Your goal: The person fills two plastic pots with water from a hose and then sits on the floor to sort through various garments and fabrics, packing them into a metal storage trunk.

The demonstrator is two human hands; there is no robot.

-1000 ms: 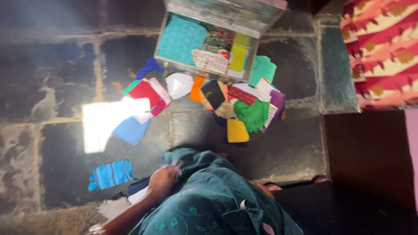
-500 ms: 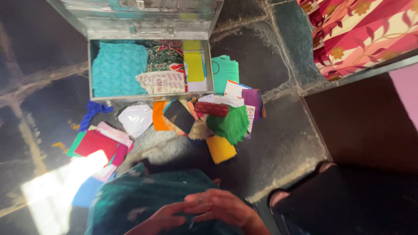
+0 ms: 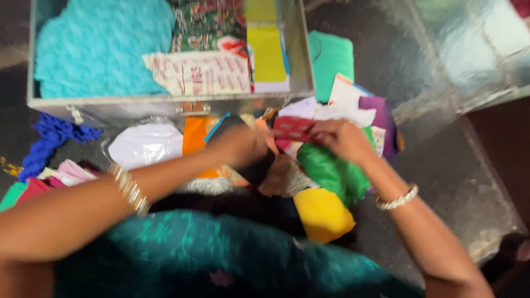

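Both my hands reach into a pile of folded cloth pieces in front of an open metal trunk (image 3: 165,105). My left hand (image 3: 240,144) rests on a dark cloth by an orange piece (image 3: 194,135). My right hand (image 3: 342,138) grips a red patterned cloth (image 3: 292,128), which stretches between the two hands. A green cloth (image 3: 331,172) and a yellow one (image 3: 323,214) lie just below my right hand. Bangles sit on both wrists. The frame is blurred, so the left hand's grip is unclear.
The trunk holds a turquoise fabric (image 3: 99,47), a floral cloth (image 3: 207,22), a printed packet (image 3: 201,72) and a yellow fold (image 3: 266,52). A white bag (image 3: 144,144), blue cloth (image 3: 52,140) and pink pieces (image 3: 69,172) lie left. Teal garment (image 3: 193,254) covers my lap.
The camera has tipped down and closer to the trunk. My hands went from my lap forward into the cloth pile, and the right hand took hold of the red cloth.
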